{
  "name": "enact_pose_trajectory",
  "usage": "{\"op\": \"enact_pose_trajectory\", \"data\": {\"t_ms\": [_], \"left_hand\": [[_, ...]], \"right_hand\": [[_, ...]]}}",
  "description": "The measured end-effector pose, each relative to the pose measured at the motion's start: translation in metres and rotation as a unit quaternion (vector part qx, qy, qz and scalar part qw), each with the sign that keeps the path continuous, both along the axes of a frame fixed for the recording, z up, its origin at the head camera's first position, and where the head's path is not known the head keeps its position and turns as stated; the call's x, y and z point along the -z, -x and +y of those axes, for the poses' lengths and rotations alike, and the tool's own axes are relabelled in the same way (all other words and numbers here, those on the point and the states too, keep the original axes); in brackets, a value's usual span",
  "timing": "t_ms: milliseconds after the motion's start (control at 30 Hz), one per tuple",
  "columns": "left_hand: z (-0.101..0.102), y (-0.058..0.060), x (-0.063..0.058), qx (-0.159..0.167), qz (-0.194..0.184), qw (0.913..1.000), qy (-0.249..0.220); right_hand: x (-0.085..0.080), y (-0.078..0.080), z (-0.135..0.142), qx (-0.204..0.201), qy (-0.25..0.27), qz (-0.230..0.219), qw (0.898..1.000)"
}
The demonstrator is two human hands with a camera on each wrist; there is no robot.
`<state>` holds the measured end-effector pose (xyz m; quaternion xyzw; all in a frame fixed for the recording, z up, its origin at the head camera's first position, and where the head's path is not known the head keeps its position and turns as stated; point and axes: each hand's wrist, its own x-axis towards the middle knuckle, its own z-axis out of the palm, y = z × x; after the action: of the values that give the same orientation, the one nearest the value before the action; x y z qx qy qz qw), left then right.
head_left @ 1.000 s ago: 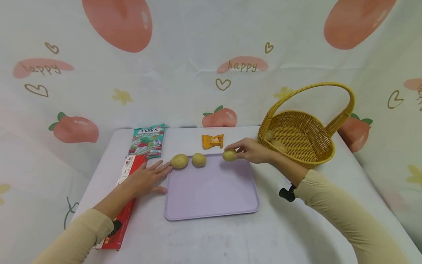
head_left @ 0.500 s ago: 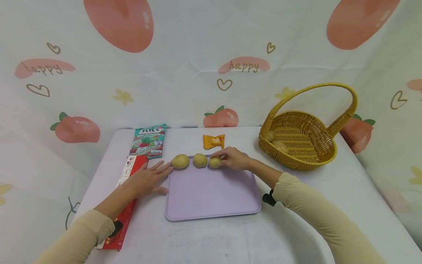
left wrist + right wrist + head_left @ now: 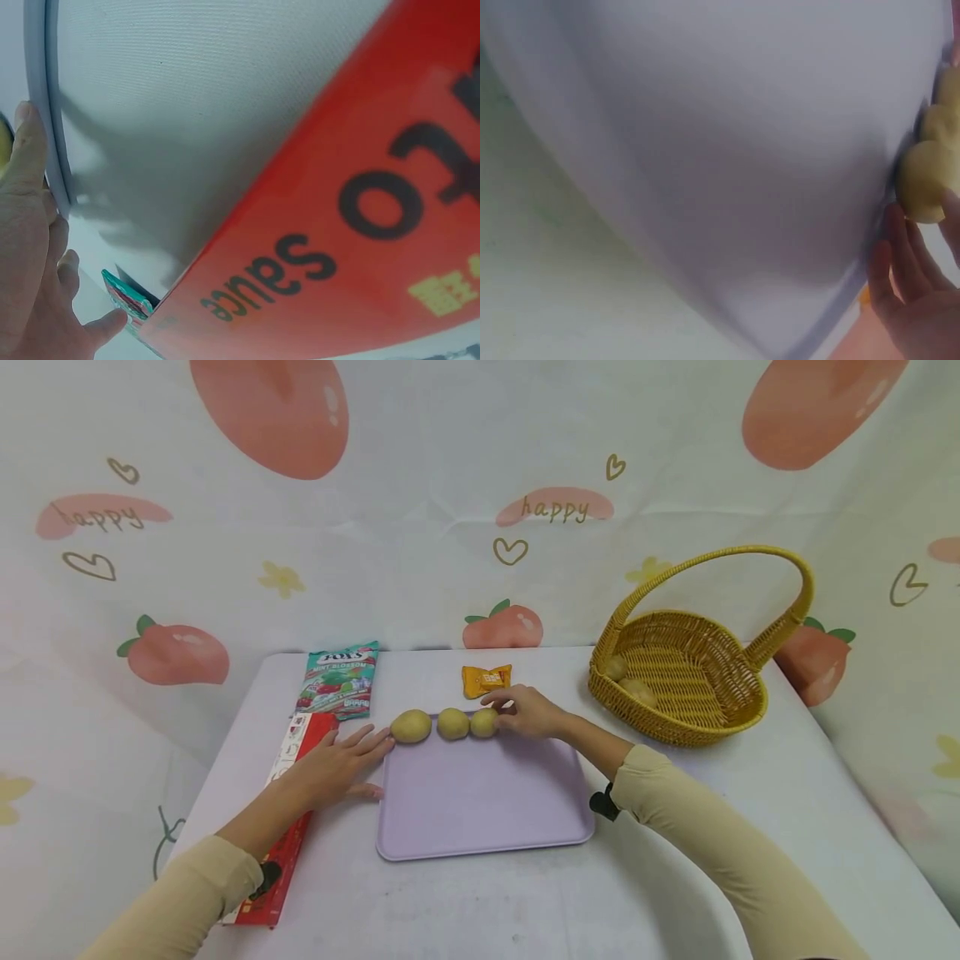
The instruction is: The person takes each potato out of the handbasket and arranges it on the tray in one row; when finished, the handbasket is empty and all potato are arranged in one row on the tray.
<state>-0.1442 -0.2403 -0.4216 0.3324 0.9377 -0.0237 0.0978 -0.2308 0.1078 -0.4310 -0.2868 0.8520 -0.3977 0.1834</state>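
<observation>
Three potatoes stand in a row along the far edge of the lilac tray (image 3: 483, 802): a left potato (image 3: 411, 727), a middle potato (image 3: 453, 723) and a right potato (image 3: 483, 722). My right hand (image 3: 528, 713) is at the right potato, its fingers loosely extended. In the right wrist view the thumb and fingertips lie close against that potato (image 3: 926, 180); whether they press on it I cannot tell. My left hand (image 3: 330, 770) is spread flat at the tray's left edge, fingertips by the left potato. Beneath the left forearm lies a red-and-white box (image 3: 288, 843).
A yellow wicker basket (image 3: 678, 727) with a tall handle stands at the right, potatoes (image 3: 637, 692) inside. Behind the tray lies a small orange packet (image 3: 486, 681). A green candy bag (image 3: 337, 683) lies at the back left, near the printed cloth backdrop.
My right hand has carried the right potato leftward along the tray until it sits beside the middle one, then loosened its fingers. The left hand has stayed in place.
</observation>
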Motion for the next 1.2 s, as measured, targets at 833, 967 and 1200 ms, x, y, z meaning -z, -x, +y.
{"op": "enact_pose_trajectory", "data": {"t_ms": [833, 967, 1200], "left_hand": [[0.001, 0.002, 0.004, 0.002, 0.002, 1.0, 0.0], [0.002, 0.002, 0.003, 0.002, -0.001, 1.0, -0.001], [0.001, 0.0, 0.002, 0.009, 0.012, 0.9999, -0.005]], "right_hand": [[-0.088, -0.003, 0.124, -0.073, -0.003, -0.114, 0.991], [-0.099, 0.0, 0.16, -0.076, -0.024, -0.129, 0.988], [-0.096, 0.019, 0.214, -0.032, -0.027, -0.185, 0.982]]}}
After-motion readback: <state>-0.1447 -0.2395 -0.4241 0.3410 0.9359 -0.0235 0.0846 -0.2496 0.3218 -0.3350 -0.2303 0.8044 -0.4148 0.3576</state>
